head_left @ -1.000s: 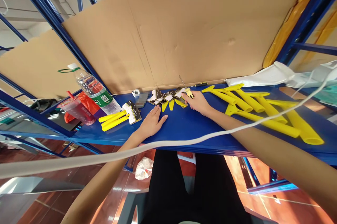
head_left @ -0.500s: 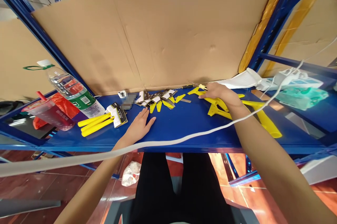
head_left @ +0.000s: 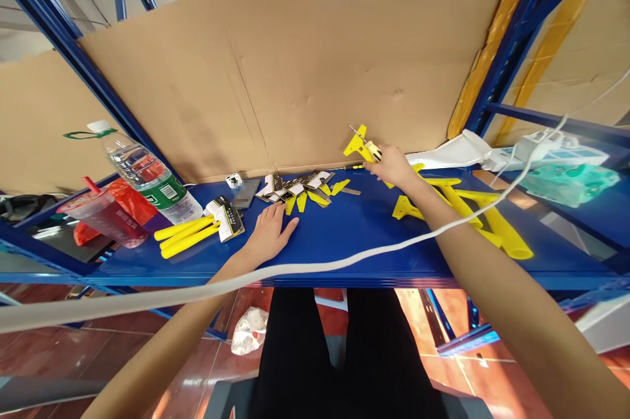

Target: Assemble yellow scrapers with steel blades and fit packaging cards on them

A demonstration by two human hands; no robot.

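My right hand [head_left: 394, 167] is closed, raised above the blue shelf [head_left: 339, 235]. In it are a screwdriver [head_left: 375, 152] with a cream handle, its shaft pointing up and left, and a yellow scraper handle [head_left: 357, 144] with a wide T-shaped head. My left hand [head_left: 268, 234] lies flat on the shelf, fingers stretched out and holding nothing. Close to its fingertips are small yellow blade covers [head_left: 301, 201] and several black-and-white cards [head_left: 280, 188]. More yellow scraper handles [head_left: 504, 228] lie beneath and right of my right forearm, partly hidden by it.
Yellow handles with a card [head_left: 184, 238], a water bottle [head_left: 147, 176] and a red drink cup [head_left: 105, 219] stand or lie at left. A white cable [head_left: 344, 266] crosses the view before both forearms. Cardboard [head_left: 344, 64] backs the shelf; a power strip [head_left: 556, 150] sits right.
My right hand has lifted a yellow scraper handle from the pile, keeping the screwdriver in its grip. My left hand stays flat in about the same place.
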